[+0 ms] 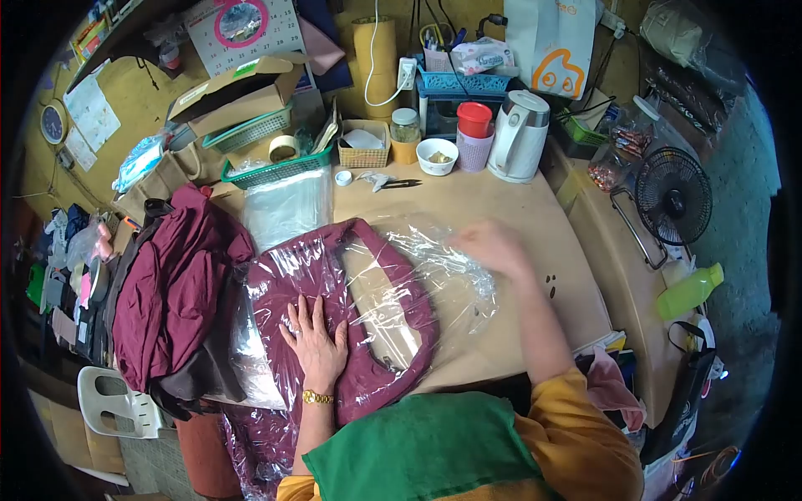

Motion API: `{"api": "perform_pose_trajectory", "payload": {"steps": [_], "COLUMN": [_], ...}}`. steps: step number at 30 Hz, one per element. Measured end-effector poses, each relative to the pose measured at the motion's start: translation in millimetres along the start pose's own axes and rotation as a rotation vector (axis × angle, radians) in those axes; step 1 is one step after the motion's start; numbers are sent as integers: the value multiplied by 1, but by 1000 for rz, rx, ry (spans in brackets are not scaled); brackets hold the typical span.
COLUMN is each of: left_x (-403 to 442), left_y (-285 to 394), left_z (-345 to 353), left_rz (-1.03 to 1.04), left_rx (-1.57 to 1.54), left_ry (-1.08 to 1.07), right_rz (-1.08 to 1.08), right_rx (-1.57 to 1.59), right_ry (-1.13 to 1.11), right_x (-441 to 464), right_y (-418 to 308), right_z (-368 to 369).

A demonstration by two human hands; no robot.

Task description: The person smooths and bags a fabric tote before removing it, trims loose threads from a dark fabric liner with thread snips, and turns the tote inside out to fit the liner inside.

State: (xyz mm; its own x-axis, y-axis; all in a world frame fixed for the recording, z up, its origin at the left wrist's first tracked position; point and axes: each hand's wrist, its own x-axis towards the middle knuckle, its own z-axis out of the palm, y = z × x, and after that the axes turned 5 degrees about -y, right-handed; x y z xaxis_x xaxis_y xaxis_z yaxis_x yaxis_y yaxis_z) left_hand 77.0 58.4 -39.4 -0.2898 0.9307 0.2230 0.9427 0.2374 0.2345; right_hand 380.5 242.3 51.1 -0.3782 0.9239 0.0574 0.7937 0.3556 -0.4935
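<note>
A maroon fabric bag [280,292] with a wide looped strap [422,313] lies on the table inside a clear plastic bag [464,288]. My left hand [317,341] rests flat on the maroon bag through the plastic, its fingers spread. At the right, my right hand [489,246] is closed at the loose end of the plastic bag, slightly smeared by motion. Crinkled plastic spreads from the strap toward that hand. More maroon fabric bags [171,292] are heaped on the left of the table.
A stack of flat clear plastic bags [288,204] lies behind the maroon bag. Small black snips [401,184], a white bowl [437,156] and an electric kettle [518,138] stand along the back. A green basket [276,171] holds tape. A black fan [673,196] is at the right.
</note>
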Motion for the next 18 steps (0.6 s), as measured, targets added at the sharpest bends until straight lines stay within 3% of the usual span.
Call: {"api": "perform_pose_trajectory", "payload": {"steps": [1,3,4,6,10,12,14,16,18], "left_x": [0,-1,-1,0,0,1,1,2,1], "left_y": [0,0,-1,-1,-2,-1,-1,-2,-2], "left_z": [-1,-2,-1,-2,-2,-1,-1,-1,-1], "left_rz": [-4,-3,5,-1,-1,4,-2,0,1], "left_rx": [3,-14,-7,-8,-11,-12,-23,-11,-3], "left_ry": [1,-9,-1,0,-6,-7,2,-3,-4], "right_rz": [41,-152,-160,56,213,63,97,-49,-9], "right_rx": [-228,-96,-94,1244,1558,1605,1937,1841,1518], "right_ry": [-264,-483,-482,-489,-390,-27,202,370,724], "right_x": [12,51,61,69,63,80,91,89,71], "right_y": [-23,-8,-1,-2,3,41,77,112,120], "right_z": [1,47,63,76,64,76,64,40,13]}}
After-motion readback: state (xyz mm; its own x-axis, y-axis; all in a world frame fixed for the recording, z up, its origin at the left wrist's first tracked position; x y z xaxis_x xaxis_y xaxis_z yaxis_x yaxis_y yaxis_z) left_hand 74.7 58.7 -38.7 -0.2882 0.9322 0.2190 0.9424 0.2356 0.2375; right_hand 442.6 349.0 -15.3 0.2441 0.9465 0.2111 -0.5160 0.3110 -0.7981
